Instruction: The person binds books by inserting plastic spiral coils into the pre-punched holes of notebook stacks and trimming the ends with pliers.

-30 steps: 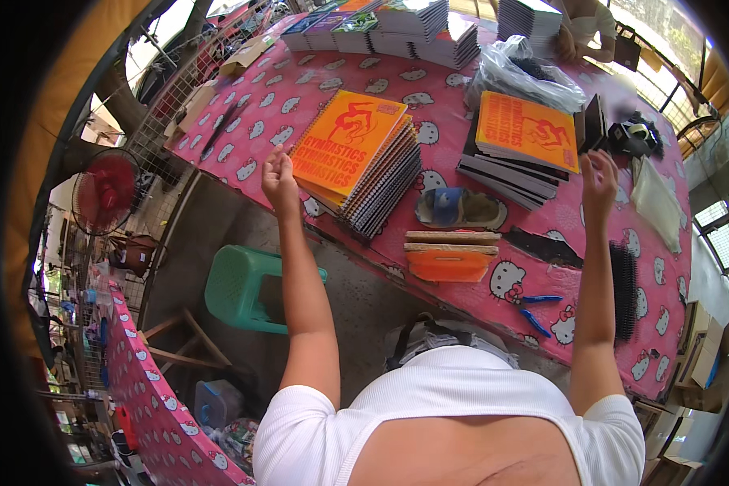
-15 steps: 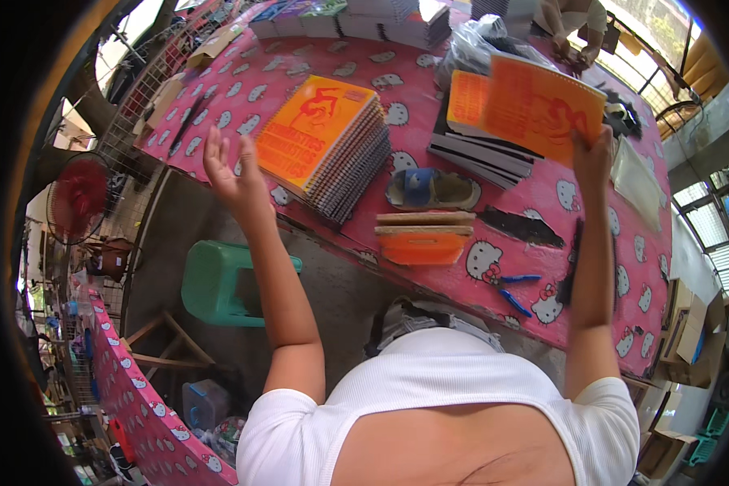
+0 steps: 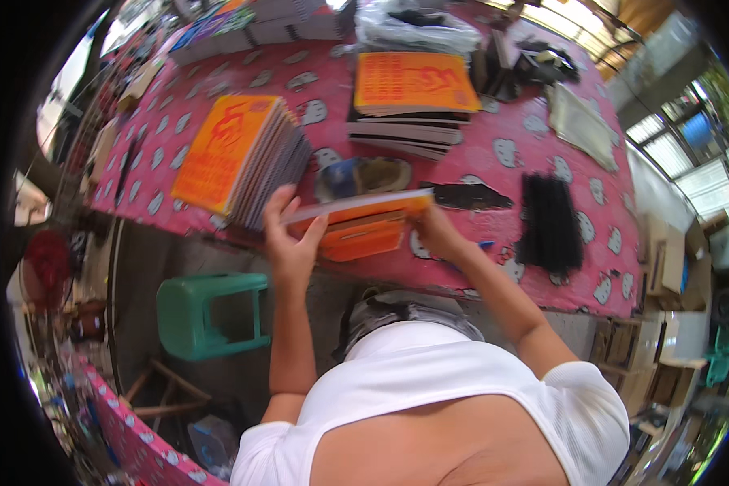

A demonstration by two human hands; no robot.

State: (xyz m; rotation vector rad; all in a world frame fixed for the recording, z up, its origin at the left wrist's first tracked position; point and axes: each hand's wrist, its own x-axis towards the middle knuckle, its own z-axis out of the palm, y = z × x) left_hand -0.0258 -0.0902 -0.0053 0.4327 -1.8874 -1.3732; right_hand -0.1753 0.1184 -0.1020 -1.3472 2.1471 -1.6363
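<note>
Between my two hands an orange-covered book (image 3: 364, 204) is tilted nearly edge-on, above the near edge of the table. My left hand (image 3: 287, 243) is at its left end, thumb in front and fingers behind. My right hand (image 3: 437, 231) grips its right end, with fingertips partly hidden. Just below the book sits a wooden block with an orange front (image 3: 363, 243), partly covered by it. To the left stands a stack of spiral-bound orange books (image 3: 227, 154). Beyond my hands is another pile of orange-covered books (image 3: 417, 85), over white and black sheets.
A pink patterned cloth (image 3: 478, 154) covers the table. Behind the book lies a blue and tan container (image 3: 364, 176). At right are a dark bundle of thin strands (image 3: 549, 223) and a clear plastic sheet (image 3: 583, 125). A green stool (image 3: 211, 316) stands at the table's left front.
My right hand has brought the orange book down and left from above the far pile. My left hand, raised and open before, has come in to its left end. The view has shifted too.
</note>
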